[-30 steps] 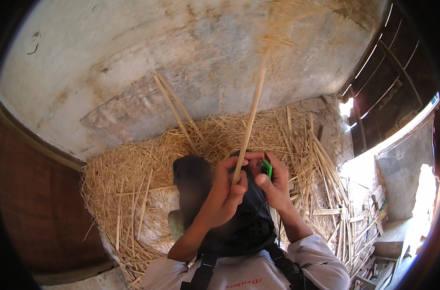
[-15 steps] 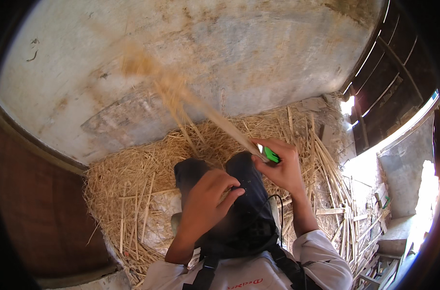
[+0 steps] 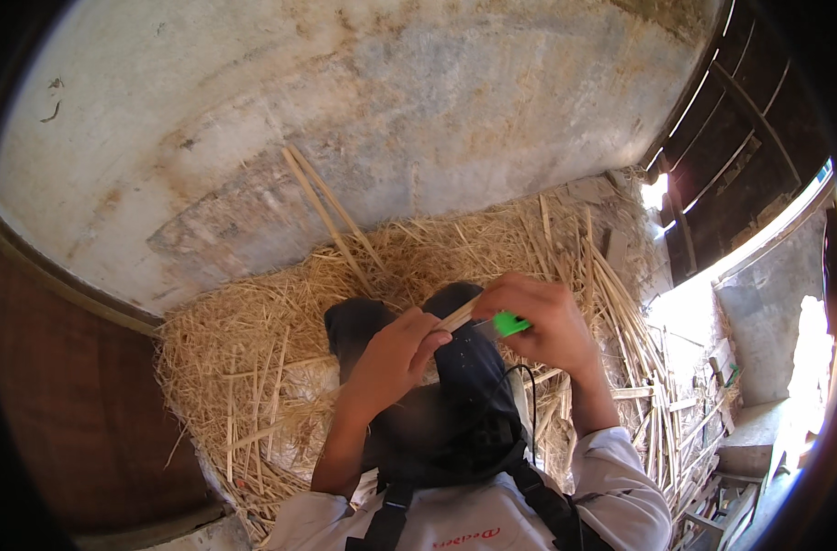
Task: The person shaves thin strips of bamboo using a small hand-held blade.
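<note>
My left hand is closed, thumb and fingers pinching one end of a pale wooden strip above my lap. My right hand is curled around a bright green-handled knife, close beside that strip. Its fingers rest at the strip's other end, and I cannot tell how firmly they grip it. A thin blade seems to point from the green handle toward my left hand. Two long pale strips stand beyond my knees, leaning on the wall.
Curly wood shavings cover the floor around my legs. Several long strips lie piled to the right. A stained plaster wall rises ahead, a brown panel stands at left, and dark boards at far right.
The long strip that was swinging blurred from my right hand toward the upper left no longer extends there. A strip now lies between both hands, and my left hand has closed on it.
</note>
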The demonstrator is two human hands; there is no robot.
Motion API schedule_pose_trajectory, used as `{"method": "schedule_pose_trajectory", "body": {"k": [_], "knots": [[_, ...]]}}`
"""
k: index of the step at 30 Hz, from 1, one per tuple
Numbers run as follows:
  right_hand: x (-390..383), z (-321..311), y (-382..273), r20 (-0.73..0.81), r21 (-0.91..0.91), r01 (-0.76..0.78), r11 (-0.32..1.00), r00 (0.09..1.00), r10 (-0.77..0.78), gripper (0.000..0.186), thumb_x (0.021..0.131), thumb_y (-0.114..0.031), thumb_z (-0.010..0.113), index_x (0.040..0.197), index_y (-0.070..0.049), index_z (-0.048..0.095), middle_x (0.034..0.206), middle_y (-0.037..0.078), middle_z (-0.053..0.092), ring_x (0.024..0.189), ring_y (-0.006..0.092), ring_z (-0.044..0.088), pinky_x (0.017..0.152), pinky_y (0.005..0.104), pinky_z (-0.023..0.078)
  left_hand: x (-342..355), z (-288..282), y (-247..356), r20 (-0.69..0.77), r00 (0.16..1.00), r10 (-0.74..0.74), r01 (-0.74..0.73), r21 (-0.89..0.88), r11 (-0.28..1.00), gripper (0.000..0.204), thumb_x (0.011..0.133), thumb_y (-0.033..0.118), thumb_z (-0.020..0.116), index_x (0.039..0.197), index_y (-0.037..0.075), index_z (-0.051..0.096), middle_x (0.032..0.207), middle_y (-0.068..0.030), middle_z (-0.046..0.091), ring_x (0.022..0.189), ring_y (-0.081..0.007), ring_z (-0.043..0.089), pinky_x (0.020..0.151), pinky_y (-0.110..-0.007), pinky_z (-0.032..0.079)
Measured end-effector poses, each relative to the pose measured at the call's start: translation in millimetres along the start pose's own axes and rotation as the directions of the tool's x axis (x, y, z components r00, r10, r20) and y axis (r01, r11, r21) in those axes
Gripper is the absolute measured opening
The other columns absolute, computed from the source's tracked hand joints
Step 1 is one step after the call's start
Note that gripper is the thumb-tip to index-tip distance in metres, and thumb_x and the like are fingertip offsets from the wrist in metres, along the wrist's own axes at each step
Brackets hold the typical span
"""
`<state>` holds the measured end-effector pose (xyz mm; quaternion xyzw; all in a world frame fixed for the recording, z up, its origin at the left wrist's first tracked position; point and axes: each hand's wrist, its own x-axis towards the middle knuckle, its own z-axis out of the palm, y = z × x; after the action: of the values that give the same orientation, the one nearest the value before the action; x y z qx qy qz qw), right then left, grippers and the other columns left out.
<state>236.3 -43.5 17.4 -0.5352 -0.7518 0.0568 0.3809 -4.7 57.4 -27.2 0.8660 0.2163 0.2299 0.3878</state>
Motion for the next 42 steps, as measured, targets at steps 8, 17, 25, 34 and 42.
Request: {"method": "schedule_pose_trajectory", "body": {"k": [8, 17, 25, 34, 42], "knots": [[-21.2, 31.2, -15.8, -0.268, 0.47, -0.13, 0.873, 0.921, 0.282, 0.032, 0.097, -0.032, 0.076, 0.11, -0.004, 0.068, 0.095, 0.01, 0.069, 0.084, 0.0312, 0.069, 0.076, 0.0403, 0.054, -9.9, -0.6, 33.6, -0.102, 0.955, -0.279, 0.21, -0.435, 0.876, 0.022, 0.112, 0.019, 0.052, 0.114, 0.0, 0.061, 0.076, -0.011, 0.057, 0.068, -0.02, 0.056, 0.067, -0.036, 0.046], [-12.4, 38.3, -24.7, -0.223, 0.232, -0.024, 0.972, 0.972, 0.077, 0.033, 0.09, -0.028, 0.082, 0.112, -0.005, 0.074, 0.08, 0.008, 0.066, 0.062, 0.0253, 0.064, 0.056, 0.0346, 0.049, -20.7, -2.9, 45.9, -0.162, 0.961, -0.223, 0.128, -0.45, 0.884, 0.024, 0.112, 0.021, 0.052, 0.119, -0.001, 0.06, 0.075, -0.0057, 0.056, 0.066, -0.0117, 0.053, 0.062, -0.028, 0.042], [-8.7, 35.4, -27.8, -0.218, 0.232, -0.015, 0.973, 0.974, 0.068, 0.035, 0.086, -0.024, 0.085, 0.114, -0.005, 0.076, 0.079, 0.007, 0.065, 0.061, 0.0233, 0.064, 0.054, 0.0331, 0.048, -22.9, -0.6, 52.4, -0.212, 0.954, -0.213, 0.108, -0.422, 0.9, 0.02, 0.111, 0.02, 0.056, 0.116, 0.002, 0.063, 0.073, -0.0066, 0.06, 0.063, -0.0127, 0.056, 0.06, -0.03, 0.046], [-1.5, 33.5, -41.3, -0.231, 0.229, -0.106, 0.968, 0.96, 0.16, 0.037, 0.084, -0.016, 0.086, 0.119, -0.007, 0.078, 0.076, 0.007, 0.064, 0.059, 0.0213, 0.063, 0.053, 0.0338, 0.048, -21.9, 12.0, 54.8, -0.375, 0.902, -0.215, 0.079, -0.347, 0.935, 0.017, 0.107, 0.018, 0.064, 0.106, 0.001, 0.063, 0.07, -0.0069, 0.06, 0.059, -0.0105, 0.054, 0.055, -0.028, 0.043], [-6.5, 41.1, -45.2, -0.276, 0.122, -0.142, 0.982, 0.946, 0.171, 0.041, 0.084, -0.014, 0.086, 0.124, -0.008, 0.077, 0.075, 0.006, 0.063, 0.056, 0.0204, 0.061, 0.052, 0.0339, 0.047, -27.7, 17.8, 56.6, -0.355, 0.891, -0.282, 0.142, -0.372, 0.917, 0.018, 0.108, 0.019, 0.063, 0.105, 0.001, 0.063, 0.069, -0.0053, 0.059, 0.06, -0.0077, 0.053, 0.055, -0.028, 0.043]]}}
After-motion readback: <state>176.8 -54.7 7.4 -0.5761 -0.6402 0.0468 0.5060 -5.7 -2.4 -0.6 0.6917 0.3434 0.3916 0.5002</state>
